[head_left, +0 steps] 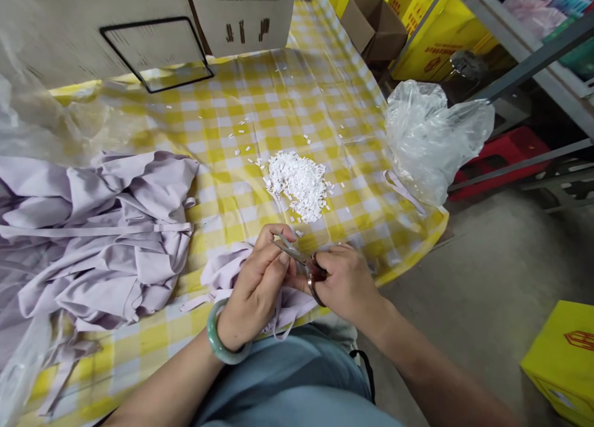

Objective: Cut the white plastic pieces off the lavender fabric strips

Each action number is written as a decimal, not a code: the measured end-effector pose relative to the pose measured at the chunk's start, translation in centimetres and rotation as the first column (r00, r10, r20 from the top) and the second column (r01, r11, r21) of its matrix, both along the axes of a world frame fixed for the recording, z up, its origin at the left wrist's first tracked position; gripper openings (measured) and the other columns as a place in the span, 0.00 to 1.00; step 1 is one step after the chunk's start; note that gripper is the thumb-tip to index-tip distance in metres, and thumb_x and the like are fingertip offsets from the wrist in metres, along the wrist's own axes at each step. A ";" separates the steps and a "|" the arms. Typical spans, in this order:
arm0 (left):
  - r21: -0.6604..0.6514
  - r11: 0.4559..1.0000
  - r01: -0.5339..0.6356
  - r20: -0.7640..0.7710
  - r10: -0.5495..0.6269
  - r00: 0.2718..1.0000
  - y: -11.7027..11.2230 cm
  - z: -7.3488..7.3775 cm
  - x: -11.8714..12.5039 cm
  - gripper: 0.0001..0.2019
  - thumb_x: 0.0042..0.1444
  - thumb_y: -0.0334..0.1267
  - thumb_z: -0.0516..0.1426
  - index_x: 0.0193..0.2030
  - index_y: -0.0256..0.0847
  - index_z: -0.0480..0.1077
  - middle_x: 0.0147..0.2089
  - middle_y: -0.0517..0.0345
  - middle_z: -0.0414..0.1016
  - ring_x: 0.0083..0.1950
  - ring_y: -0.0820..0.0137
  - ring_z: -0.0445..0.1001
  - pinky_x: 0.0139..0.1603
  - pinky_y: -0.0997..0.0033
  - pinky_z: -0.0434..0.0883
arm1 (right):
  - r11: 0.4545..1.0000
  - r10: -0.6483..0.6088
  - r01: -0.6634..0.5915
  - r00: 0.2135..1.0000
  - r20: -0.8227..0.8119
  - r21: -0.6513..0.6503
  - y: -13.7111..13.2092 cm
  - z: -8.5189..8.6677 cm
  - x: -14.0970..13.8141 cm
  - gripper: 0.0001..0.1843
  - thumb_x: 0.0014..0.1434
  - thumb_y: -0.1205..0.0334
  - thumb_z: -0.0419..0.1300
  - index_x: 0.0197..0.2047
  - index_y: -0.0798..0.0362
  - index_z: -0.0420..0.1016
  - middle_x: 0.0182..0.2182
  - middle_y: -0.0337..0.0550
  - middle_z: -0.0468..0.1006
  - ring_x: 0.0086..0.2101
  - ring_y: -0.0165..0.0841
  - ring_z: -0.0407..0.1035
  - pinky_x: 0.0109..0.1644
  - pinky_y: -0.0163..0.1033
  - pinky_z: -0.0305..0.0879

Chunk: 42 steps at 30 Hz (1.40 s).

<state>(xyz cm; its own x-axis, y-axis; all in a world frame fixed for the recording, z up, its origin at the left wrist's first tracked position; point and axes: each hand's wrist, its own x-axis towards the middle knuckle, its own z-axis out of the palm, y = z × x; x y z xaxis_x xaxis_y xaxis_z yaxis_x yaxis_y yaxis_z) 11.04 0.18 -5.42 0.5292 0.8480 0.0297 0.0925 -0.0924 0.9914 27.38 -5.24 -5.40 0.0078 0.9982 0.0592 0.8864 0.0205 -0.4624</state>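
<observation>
My right hand (348,281) is closed round the handles of a pair of scissors (297,254). Their blades are parted and point up and left, right at the fingertips of my left hand (257,284). That hand wears a green bangle and is pinched closed on a piece of lavender fabric (227,267), which spreads beneath both hands with thin straps trailing from it. My fingers hide the exact bit of cloth between them. Just beyond the blades lies a heap of small white pieces (299,182), with several scattered around it.
A large pile of lavender fabric (116,241) lies at left on the yellow checked tablecloth (232,198). Cartons (250,18) and a black wire frame (155,56) stand at the back. A clear plastic bag (427,136) sits at the right edge, beside a metal shelf (533,68).
</observation>
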 end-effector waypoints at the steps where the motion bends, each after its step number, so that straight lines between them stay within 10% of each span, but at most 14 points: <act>1: 0.003 1.000 0.011 0.000 -0.011 1.000 0.0 -0.1 0.2 0.17 0.69 0.37 0.46 0.28 0.40 0.66 0.46 0.48 0.68 0.51 0.61 0.66 0.49 0.64 0.68 | 1.000 -0.011 0.011 1.000 0.007 -0.009 -0.1 -0.2 0.2 0.26 0.56 0.44 0.63 0.16 0.53 0.68 0.16 0.42 0.72 0.22 0.31 0.64 0.32 0.38 0.54; 10: 0.142 0.988 0.064 -0.207 -0.034 0.978 0.4 1.4 -4.3 0.15 0.68 0.35 0.46 0.30 0.39 0.66 0.49 0.47 0.69 0.51 0.63 0.69 0.49 0.64 0.68 | 0.999 -0.009 -0.003 0.972 -0.234 -0.051 0.1 1.5 2.2 0.22 0.51 0.44 0.68 0.37 0.52 0.67 0.33 0.46 0.76 0.36 0.39 0.71 0.41 0.42 0.67; 14: 0.382 0.911 0.156 -0.542 0.084 0.836 -1.5 0.8 -9.2 0.07 0.59 0.37 0.59 0.44 0.40 0.70 0.59 0.43 0.68 0.61 0.50 0.65 0.60 0.48 0.64 | 0.974 0.205 -0.225 0.926 -0.316 -0.027 -2.0 0.6 -1.4 0.31 0.45 0.61 0.71 0.49 0.52 0.61 0.50 0.55 0.72 0.52 0.46 0.68 0.55 0.48 0.67; 19: 0.316 0.932 0.179 -0.492 0.000 0.870 -2.5 -0.4 -10.4 0.21 0.53 0.23 0.53 0.51 0.45 0.70 0.55 0.47 0.74 0.54 0.58 0.73 0.56 0.58 0.73 | 0.972 0.172 -0.224 0.878 -0.446 -0.066 -1.3 -0.8 -7.2 0.22 0.39 0.79 0.56 0.37 0.48 0.61 0.37 0.41 0.74 0.38 0.36 0.72 0.42 0.38 0.70; 24: 0.483 0.848 -0.217 -0.193 0.344 0.919 6.3 5.7 -7.3 0.11 0.52 0.25 0.53 0.39 0.41 0.72 0.35 0.56 0.75 0.36 0.65 0.74 0.38 0.67 0.74 | 0.983 0.183 -0.124 0.668 -0.721 0.135 9.3 4.9 -6.8 0.10 0.51 0.65 0.58 0.35 0.47 0.59 0.30 0.36 0.72 0.29 0.32 0.70 0.31 0.34 0.67; 28: 0.620 0.698 -0.359 -0.005 0.461 0.888 17.3 11.9 -3.5 0.17 0.53 0.26 0.53 0.49 0.37 0.72 0.46 0.50 0.75 0.47 0.62 0.74 0.52 0.60 0.72 | 0.936 0.128 0.102 0.794 -0.594 0.337 21.2 11.7 -4.2 0.11 0.47 0.63 0.59 0.33 0.48 0.60 0.30 0.36 0.72 0.31 0.33 0.68 0.37 0.38 0.67; 31: 0.594 0.734 -0.331 -0.090 0.469 0.878 22.0 11.8 -1.6 0.18 0.53 0.28 0.58 0.51 0.35 0.71 0.52 0.44 0.73 0.55 0.57 0.72 0.60 0.52 0.68 | 0.931 -0.004 0.195 0.851 -0.525 0.310 28.0 13.2 -2.3 0.10 0.46 0.65 0.59 0.31 0.49 0.60 0.30 0.38 0.72 0.34 0.35 0.67 0.42 0.41 0.65; 34: 0.544 0.802 -0.248 -0.217 0.420 0.881 19.6 7.9 -2.0 0.17 0.52 0.29 0.61 0.50 0.34 0.72 0.59 0.40 0.69 0.59 0.53 0.72 0.63 0.48 0.67 | 0.944 -0.063 0.208 0.876 -0.479 0.257 30.1 10.8 -1.5 0.12 0.44 0.65 0.62 0.29 0.49 0.59 0.33 0.42 0.73 0.40 0.39 0.67 0.48 0.45 0.63; 37: 0.484 0.867 -0.116 -0.323 0.301 0.897 12.1 3.8 -3.4 0.10 0.55 0.31 0.60 0.45 0.36 0.75 0.58 0.42 0.73 0.55 0.57 0.76 0.58 0.55 0.72 | 0.974 0.002 0.105 0.880 -0.476 0.199 28.0 6.7 -3.3 0.12 0.47 0.61 0.62 0.31 0.49 0.61 0.34 0.43 0.73 0.40 0.39 0.68 0.47 0.44 0.64; 42: 0.402 0.915 -0.044 -0.438 0.234 0.868 2.9 1.8 -7.7 0.09 0.62 0.30 0.52 0.36 0.38 0.73 0.39 0.50 0.76 0.40 0.65 0.76 0.43 0.66 0.75 | 0.936 0.297 -0.350 0.746 -0.596 0.028 20.5 1.7 -10.6 0.13 0.49 0.57 0.66 0.32 0.50 0.66 0.28 0.34 0.74 0.29 0.29 0.69 0.36 0.35 0.67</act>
